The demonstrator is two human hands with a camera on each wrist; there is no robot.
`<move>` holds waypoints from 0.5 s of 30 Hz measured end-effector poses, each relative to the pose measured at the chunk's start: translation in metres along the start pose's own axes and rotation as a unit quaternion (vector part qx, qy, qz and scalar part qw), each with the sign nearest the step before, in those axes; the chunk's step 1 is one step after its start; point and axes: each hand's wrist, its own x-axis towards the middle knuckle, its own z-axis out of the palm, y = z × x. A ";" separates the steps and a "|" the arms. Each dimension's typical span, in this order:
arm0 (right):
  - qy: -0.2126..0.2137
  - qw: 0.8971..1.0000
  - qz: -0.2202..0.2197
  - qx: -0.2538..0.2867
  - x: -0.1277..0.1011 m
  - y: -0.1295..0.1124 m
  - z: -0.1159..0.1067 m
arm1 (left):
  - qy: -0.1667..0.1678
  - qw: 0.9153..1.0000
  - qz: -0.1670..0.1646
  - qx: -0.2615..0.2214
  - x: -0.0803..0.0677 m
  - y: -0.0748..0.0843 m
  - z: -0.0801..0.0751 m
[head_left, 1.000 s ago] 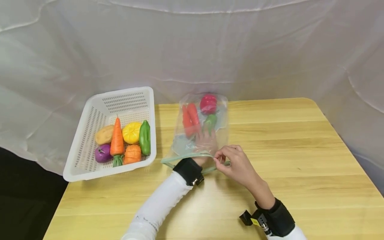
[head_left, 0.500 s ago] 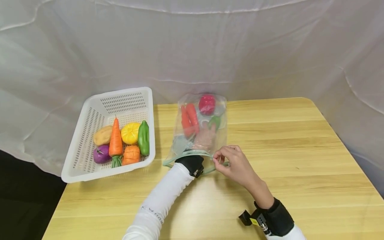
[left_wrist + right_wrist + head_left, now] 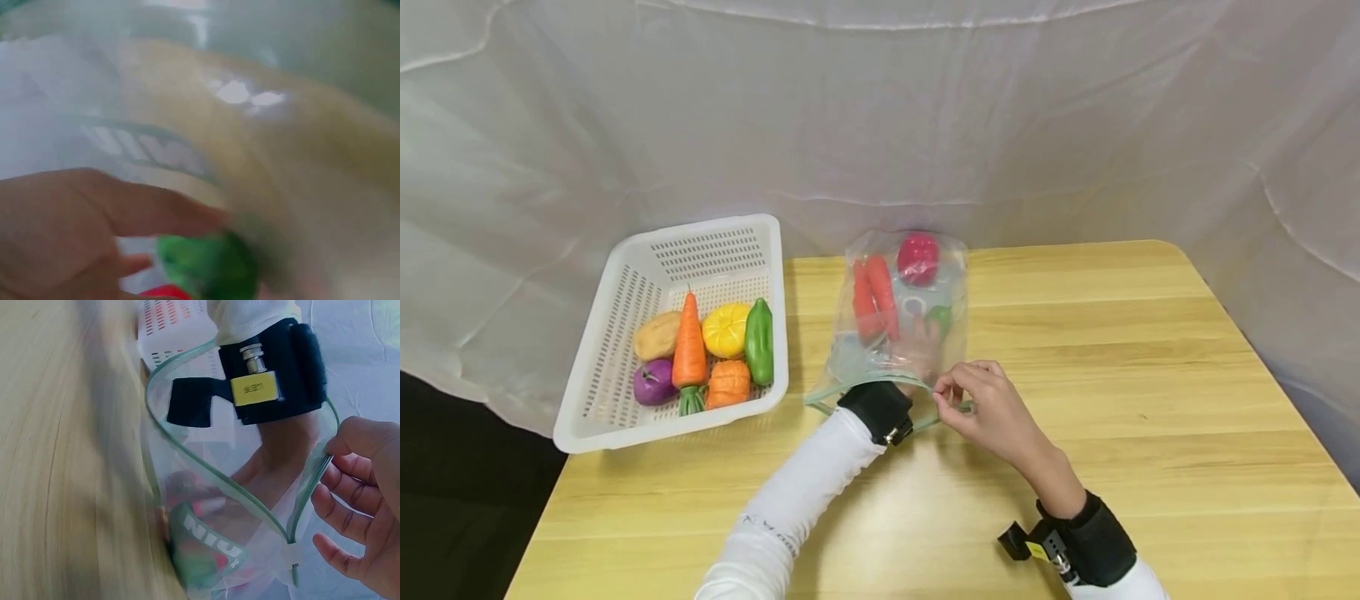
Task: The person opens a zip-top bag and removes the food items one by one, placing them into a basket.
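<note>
A clear zip bag [image 3: 842,367] with a green-edged mouth lies on the table. Reaching in through its mouth is my left hand [image 3: 917,352], seen blurred through the plastic with fingers extended. In the left wrist view a green vegetable [image 3: 209,262] lies at its fingertips; whether they touch is unclear. My right hand [image 3: 988,408] pinches the bag's rim between thumb and finger, holding the mouth apart, as the right wrist view shows with the slider [image 3: 292,553] below. Deeper in the bag lie two long red vegetables [image 3: 880,287] and a round magenta-red one [image 3: 919,258].
A white plastic basket [image 3: 580,417] stands on the left of the wooden table [image 3: 1112,375]. It holds a carrot [image 3: 689,342], a potato [image 3: 658,335], a yellow pumpkin [image 3: 726,330], an orange pumpkin [image 3: 728,383], a purple vegetable [image 3: 655,382] and a green pepper [image 3: 760,342]. Pale cloth hangs behind.
Inside the bag, my left hand has gone deeper, then drawn back slightly toward the mouth. The green vegetable has shifted right, away from the fingers. My right hand keeps its pinch.
</note>
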 end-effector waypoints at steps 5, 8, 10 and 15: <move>-0.005 1.000 0.001 -0.001 0.000 0.000 0.000 | 0.028 0.999 -0.016 -0.020 0.008 0.006 0.009; -0.009 1.000 0.012 -0.005 -0.002 0.000 -0.001 | 0.000 0.999 -0.016 -0.042 0.004 0.006 0.008; -0.011 1.000 0.018 -0.006 -0.003 0.000 -0.002 | -0.022 0.998 -0.004 -0.054 0.000 0.004 0.007; -0.016 1.000 0.025 -0.004 -0.003 0.000 -0.001 | -0.036 0.986 0.047 -0.156 -0.014 -0.009 0.006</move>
